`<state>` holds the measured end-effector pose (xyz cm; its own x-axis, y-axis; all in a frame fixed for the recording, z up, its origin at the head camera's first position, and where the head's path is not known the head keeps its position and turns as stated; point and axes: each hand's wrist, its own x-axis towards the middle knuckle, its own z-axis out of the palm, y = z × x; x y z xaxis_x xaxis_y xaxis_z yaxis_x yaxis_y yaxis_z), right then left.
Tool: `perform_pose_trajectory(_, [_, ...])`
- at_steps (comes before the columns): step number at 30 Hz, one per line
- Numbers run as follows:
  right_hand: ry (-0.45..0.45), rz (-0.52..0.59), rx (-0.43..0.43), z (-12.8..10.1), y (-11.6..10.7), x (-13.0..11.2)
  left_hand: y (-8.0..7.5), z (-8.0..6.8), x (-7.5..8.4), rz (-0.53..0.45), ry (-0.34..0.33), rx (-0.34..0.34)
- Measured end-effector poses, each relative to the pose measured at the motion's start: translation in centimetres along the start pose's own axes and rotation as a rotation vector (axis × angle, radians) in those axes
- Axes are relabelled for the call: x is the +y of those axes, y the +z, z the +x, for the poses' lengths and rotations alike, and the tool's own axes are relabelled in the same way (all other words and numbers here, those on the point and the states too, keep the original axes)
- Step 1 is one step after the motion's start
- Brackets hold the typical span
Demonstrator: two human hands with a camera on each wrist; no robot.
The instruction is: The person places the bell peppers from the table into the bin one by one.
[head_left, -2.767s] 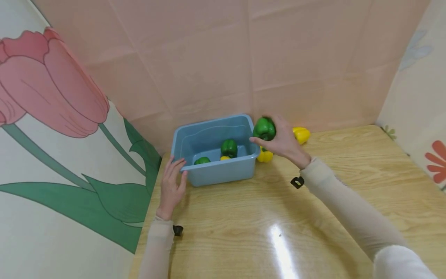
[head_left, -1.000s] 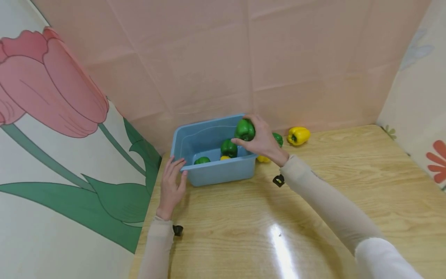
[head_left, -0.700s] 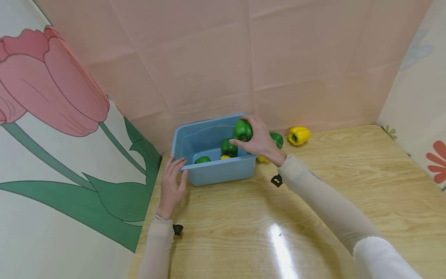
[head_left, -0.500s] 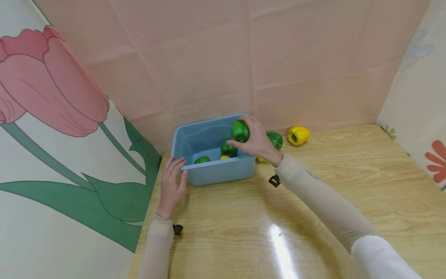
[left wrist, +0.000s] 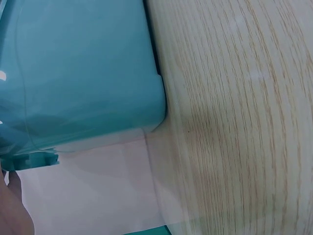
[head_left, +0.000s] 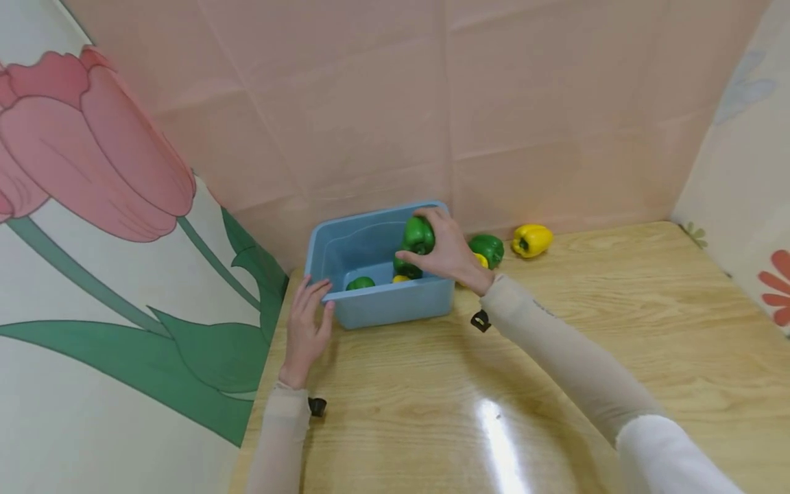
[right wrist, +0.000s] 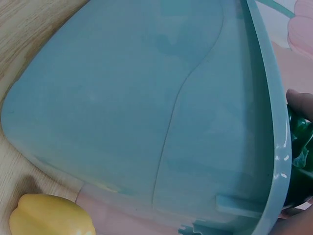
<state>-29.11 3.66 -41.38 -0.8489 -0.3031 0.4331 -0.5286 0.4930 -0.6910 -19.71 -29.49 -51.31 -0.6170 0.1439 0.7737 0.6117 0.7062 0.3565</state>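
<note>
The right hand (head_left: 453,255) holds a green pepper (head_left: 418,235) just above the blue bin (head_left: 395,307), over its right end, the grip curled round the fruit's body. The left hand (head_left: 306,329) rests with straight fingers against the bin's left front corner. Inside the bin lie more green peppers and a yellow one. The held pepper looks light, firm and glossy, so likely slippery; its broad ribbed body seems the surest place to hold, not the stem.

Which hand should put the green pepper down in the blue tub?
The right hand. It already grips the green pepper over the blue tub, while the left hand just rests against the tub's front corner.
</note>
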Motion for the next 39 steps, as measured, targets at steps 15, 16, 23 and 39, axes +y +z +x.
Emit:
perform_pose_trajectory(15, [0.019,-0.018,-0.052,0.4,1.1,-0.3,-0.2,-0.2,0.2,-0.004,-0.006,0.001])
perform_pose_trajectory(16, [0.016,-0.020,-0.054,0.4,1.2,-0.3,-0.2,-0.2,0.2,-0.003,-0.006,0.000])
perform_pose_trajectory(23, [0.007,-0.026,-0.060,0.5,1.6,-0.4,-0.2,-0.3,0.2,0.005,-0.007,-0.001])
perform_pose_trajectory(39, [-0.014,-0.069,-0.124,1.5,2.0,-0.6,-0.2,0.0,0.3,0.004,-0.013,-0.010])
